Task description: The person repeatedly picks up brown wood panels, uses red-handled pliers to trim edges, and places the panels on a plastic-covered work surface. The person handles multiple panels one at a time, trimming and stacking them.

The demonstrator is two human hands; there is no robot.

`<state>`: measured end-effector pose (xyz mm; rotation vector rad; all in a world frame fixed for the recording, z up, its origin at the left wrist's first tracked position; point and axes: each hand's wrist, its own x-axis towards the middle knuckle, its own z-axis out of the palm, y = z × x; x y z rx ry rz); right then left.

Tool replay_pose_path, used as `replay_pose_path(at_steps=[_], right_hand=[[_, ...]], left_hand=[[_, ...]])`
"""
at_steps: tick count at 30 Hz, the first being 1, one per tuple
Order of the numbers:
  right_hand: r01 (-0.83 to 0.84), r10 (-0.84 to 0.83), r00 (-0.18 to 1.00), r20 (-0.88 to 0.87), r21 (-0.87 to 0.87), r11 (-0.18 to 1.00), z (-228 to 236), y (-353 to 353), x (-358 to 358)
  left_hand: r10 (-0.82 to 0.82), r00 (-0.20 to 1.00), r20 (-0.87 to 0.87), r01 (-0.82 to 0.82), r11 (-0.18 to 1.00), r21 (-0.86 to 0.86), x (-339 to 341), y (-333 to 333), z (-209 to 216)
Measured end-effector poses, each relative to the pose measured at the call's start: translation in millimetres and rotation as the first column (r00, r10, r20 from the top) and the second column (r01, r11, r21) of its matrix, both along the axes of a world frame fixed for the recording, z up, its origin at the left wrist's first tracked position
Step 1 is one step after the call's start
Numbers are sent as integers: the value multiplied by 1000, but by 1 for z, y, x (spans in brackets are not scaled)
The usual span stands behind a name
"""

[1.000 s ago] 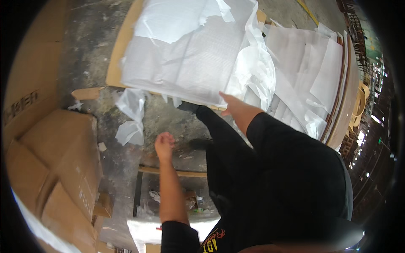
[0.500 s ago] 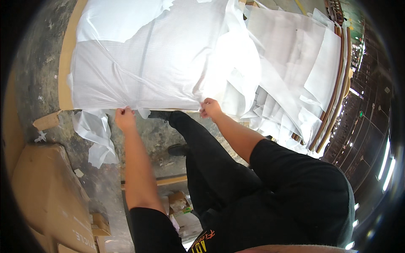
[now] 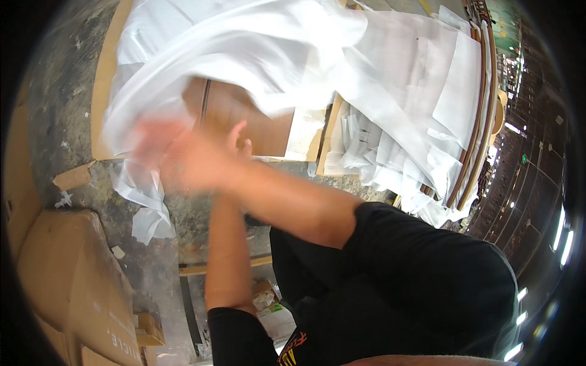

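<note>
A thin white wrapping sheet (image 3: 256, 46) billows up over the stack in front of me. Below its raised edge, a brown wooden panel (image 3: 256, 128) with a dark lengthwise line lies uncovered. My right arm crosses over my left. My right hand (image 3: 165, 146) is smeared by motion at the near left of the stack, over the sheet, so its grip cannot be made out. My left hand (image 3: 240, 139) is partly hidden behind my right forearm; its visible fingers stand apart in front of the brown panel, with nothing seen in them.
Cardboard (image 3: 104, 104) edges the stack's left side. To the right stands another pile of white-sheeted panels (image 3: 415, 79) with brown edges. A large cardboard box (image 3: 73, 280) fills the lower left. Torn white wrapping (image 3: 149, 210) hangs toward the concrete floor.
Both hands pinched the sheet's near edge before. Now the sheet has swung up and away, baring the brown panel. My right hand has swept left across my left arm; the left hand's fingers have parted.
</note>
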<state>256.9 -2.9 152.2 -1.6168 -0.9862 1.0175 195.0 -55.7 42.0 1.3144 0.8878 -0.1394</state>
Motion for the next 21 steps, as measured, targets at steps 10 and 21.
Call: replay_pose_path(at_steps=[10,21], right_hand=[[374,-411,894,-179,-208,904,-79,-99,21],[488,-748,603,276,-870,73,-268,-279,83]], left_hand=[[261,949,-174,83,324,942,-142,306,-60],[495,732,-469,-414,869,271,-105,35,-190]])
